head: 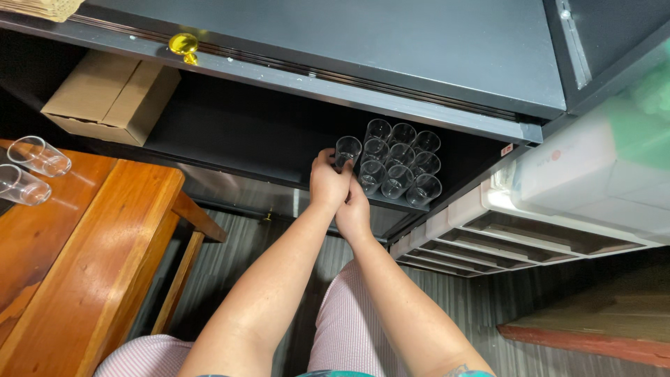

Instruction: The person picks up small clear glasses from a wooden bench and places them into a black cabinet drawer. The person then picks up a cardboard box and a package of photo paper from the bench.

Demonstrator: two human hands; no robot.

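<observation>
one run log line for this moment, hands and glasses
left hand: holds clear plastic glass | right hand: against left wrist | beside: cluster of clear glasses | on: black shelf

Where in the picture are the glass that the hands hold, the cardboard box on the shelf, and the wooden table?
Glass in the hands (347,149): head view, on its clear side wall.
Cardboard box (112,98): head view, on its top flap.
Wooden table (77,251): head view, on a bare part of its top.
</observation>
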